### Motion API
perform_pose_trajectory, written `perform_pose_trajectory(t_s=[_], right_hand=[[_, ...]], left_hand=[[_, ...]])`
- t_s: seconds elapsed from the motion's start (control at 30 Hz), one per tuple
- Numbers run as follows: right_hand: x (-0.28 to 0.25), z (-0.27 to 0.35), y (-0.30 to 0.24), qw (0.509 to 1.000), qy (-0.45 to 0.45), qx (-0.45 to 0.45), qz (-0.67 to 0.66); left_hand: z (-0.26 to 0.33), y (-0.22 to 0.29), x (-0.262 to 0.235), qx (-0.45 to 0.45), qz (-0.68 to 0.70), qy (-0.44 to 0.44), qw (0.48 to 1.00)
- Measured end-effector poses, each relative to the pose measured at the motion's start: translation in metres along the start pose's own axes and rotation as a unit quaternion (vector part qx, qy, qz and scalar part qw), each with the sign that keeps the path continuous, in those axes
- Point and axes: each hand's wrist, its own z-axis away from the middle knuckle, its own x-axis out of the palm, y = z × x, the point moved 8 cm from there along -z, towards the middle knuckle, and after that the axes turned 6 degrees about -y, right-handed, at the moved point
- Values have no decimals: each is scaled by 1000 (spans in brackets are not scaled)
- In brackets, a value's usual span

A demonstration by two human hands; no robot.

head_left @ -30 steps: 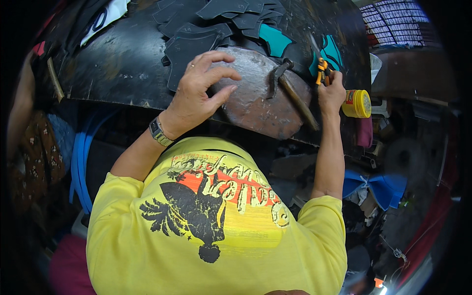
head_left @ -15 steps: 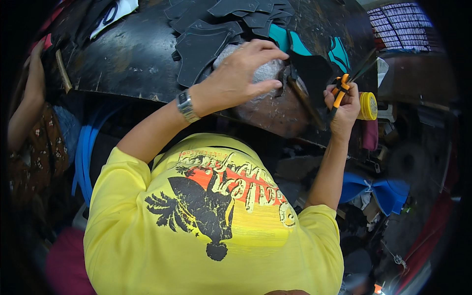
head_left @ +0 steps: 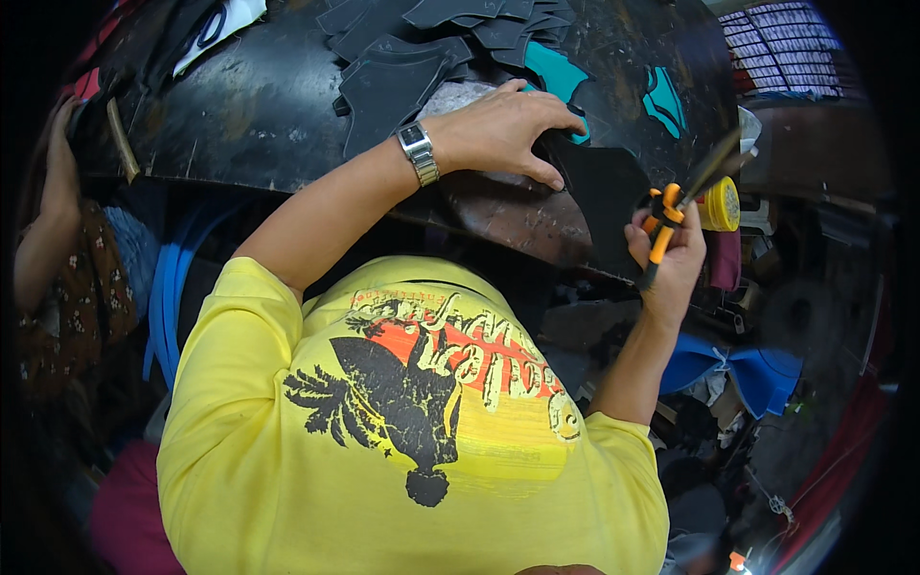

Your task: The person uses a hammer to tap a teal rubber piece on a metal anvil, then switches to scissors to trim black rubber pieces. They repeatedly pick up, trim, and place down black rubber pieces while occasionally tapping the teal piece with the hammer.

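Observation:
My right hand is closed around scissors with orange and black handles. Their long blades slant up and right, apart from the sheet pieces. My left hand, palm down with thumb and fingers apart, reaches over the table at the left edge of a loose black sheet piece. Whether its fingertips press on that piece I cannot tell. Just beyond them lies a teal cut piece. A pale grey slab is partly covered by the same hand.
Stacked black cut pieces lie behind my left hand. Another teal piece rests at right, near a yellow round container. A wooden stick lies by the table's left edge, where another person's arm reaches in.
The black sheet piece has shifted toward me and now covers the dark stick. My left hand has moved slightly right and farther away; my right hand has lowered slightly with the scissors.

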Motion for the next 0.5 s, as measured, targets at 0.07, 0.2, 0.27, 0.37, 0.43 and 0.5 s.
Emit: perform_pose_trajectory(t_s=[0.07,0.2,0.27,0.37,0.43,0.5], right_hand=[[-6,8,-9,1000,3,-10,14],[-7,14,-15,999,-23,1,-23],[-2,15,-16,998,-43,1,-35],[3,16,-11,999,-34,5,-34],[8,17,-3,998,-47,43,-14],[18,18,0,996,-79,44,-25]], left_hand=[[5,3,-2,7,-14,8,1000],[15,13,-4,37,-21,-42,998],[20,20,-3,43,89,-66,993],[33,31,5,46,253,-132,957],[43,32,16,6,410,-241,879],[45,31,10,-3,470,-189,862]])
